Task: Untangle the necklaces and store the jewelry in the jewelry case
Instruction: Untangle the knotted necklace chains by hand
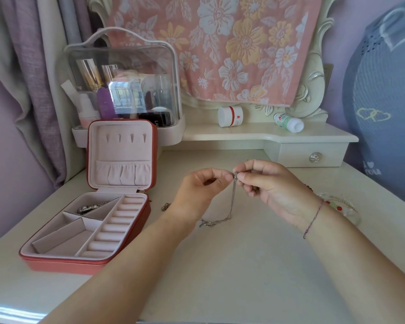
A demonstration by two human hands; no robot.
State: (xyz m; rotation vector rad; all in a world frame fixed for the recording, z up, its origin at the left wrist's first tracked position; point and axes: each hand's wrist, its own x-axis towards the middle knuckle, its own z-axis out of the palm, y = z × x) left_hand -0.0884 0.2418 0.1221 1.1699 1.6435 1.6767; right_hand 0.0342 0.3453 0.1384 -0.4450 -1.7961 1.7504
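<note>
head: open jewelry case (pixel 63 265) at 9 o'clock of the hands, silver piece (pixel 89 208) in a far compartment; beaded bracelet (pixel 339 206) at 3 o'clock on the tabletop (pixel 220 265). necklace (pixel 233 197) hangs near vertical, 12-to-6, tail on the tabletop toward 7. left hand (pixel 204 185) and right hand (pixel 267 183) raised, fingers of both pinching its top end.

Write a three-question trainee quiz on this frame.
1. True or false: the case lies open.
2. How many hands pinch the chain? A none, B one, C two.
3. Fill in: the chain's lower end rests on the ___.

Key: 1 true. 2 C, the left hand and right hand both pinch its top. 3 table.
</note>
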